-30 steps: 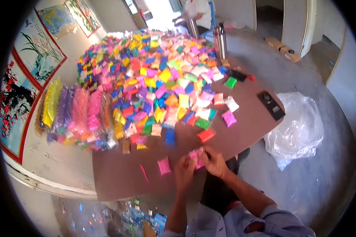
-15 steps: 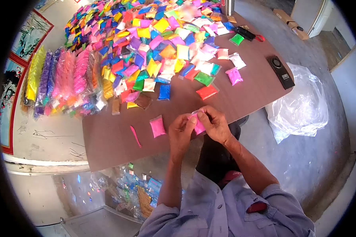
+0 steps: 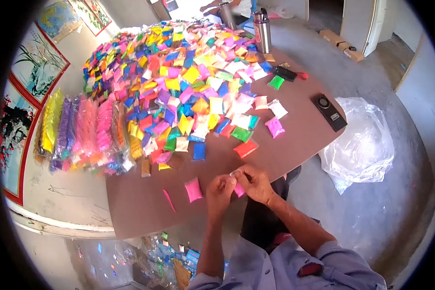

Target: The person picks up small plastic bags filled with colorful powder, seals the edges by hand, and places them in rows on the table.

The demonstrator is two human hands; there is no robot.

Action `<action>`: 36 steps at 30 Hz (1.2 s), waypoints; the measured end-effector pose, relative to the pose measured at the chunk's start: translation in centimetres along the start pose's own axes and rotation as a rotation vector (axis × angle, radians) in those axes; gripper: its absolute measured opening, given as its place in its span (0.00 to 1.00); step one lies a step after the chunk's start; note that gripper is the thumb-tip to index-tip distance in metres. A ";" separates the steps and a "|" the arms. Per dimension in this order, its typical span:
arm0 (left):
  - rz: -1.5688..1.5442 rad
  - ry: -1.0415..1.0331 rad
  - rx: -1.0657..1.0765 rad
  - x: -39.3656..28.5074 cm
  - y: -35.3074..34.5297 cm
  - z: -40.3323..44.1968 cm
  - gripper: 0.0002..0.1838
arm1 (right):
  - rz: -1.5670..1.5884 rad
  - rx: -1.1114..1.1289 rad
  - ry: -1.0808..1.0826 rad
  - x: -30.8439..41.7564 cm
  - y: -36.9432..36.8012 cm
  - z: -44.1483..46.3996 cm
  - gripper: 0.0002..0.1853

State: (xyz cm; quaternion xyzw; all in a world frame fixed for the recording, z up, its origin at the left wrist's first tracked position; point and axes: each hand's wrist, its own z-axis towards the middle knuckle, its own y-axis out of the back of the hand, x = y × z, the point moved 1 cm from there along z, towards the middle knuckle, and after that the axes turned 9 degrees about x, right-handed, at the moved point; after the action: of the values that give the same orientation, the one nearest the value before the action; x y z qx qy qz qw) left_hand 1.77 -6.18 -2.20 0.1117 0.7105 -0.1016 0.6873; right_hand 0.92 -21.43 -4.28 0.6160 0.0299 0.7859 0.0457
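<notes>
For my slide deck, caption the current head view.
Left hand and right hand hold a pink packet near a heap of colourful packets.

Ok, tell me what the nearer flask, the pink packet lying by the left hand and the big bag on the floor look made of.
Nearer flask: probably stainless steel, shiny; its silvery sides carry bright highlights.
Pink packet: likely smooth plastic film, from its puffed pillow shape; filling unclear.
Big bag: probably thin, glossy clear plastic, by its creases and glints.

The left hand [image 3: 220, 191] and right hand [image 3: 254, 184] pinch close together, the bare forearms [image 3: 302, 224] angled inward.
</notes>
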 end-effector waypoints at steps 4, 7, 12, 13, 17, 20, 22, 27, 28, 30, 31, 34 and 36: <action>0.078 -0.011 -0.021 0.5 0.5 0.1 0.09 | 0.019 0.021 -0.002 0.2 -0.1 -0.1 0.07; 0.024 -0.030 -0.042 1.6 0.9 -0.1 0.09 | -0.002 0.030 0.011 0.8 0.1 -0.1 0.06; -0.007 -0.039 -0.025 0.9 0.4 -0.2 0.08 | 0.140 -0.005 0.073 -0.5 -0.3 -0.2 0.06; -0.037 -0.027 -0.003 0.2 -0.2 -0.2 0.08 | 0.247 -0.017 0.029 -0.5 -0.3 -0.2 0.06; -0.001 0.036 0.124 1.4 0.5 -0.2 0.09 | 0.274 -0.043 0.057 -1.4 -0.5 -0.2 0.06; -0.087 -0.046 0.057 0.1 -0.4 -0.7 0.10 | -0.061 -0.035 0.110 0.2 0.1 -0.2 0.09; -0.065 -0.042 0.040 0.7 0.2 -0.6 0.11 | -0.067 0.015 0.064 0.9 0.5 -0.1 0.11; -0.055 0.061 0.011 0.3 0.1 -0.8 0.14 | -0.081 0.009 0.057 -0.3 -0.2 -0.2 0.13; -0.024 0.060 0.074 0.1 0.1 -0.8 0.15 | -0.039 -0.048 0.036 -0.5 -0.3 -0.2 0.13; 0.008 0.064 0.138 -0.6 -0.4 -0.8 0.16 | 0.005 -0.107 0.009 -0.7 -0.5 -0.2 0.13; 0.015 0.098 0.117 -1.3 -0.9 -1.0 0.16 | 0.001 -0.107 0.000 -0.7 -0.5 -0.2 0.13; 0.038 0.116 0.095 -0.2 -0.4 -0.9 0.17 | -0.021 -0.092 -0.006 0.0 -0.3 0.0 0.14; 0.051 0.102 0.097 0.4 0.1 -0.9 0.17 | -0.042 -0.078 -0.005 0.6 -0.1 0.1 0.16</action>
State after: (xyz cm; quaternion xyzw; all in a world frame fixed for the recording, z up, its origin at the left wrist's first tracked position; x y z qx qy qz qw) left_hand 0.89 -5.82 -2.54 0.1679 0.7357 -0.1124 0.6464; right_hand 0.90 -21.29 -3.66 0.6149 0.0123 0.7837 0.0863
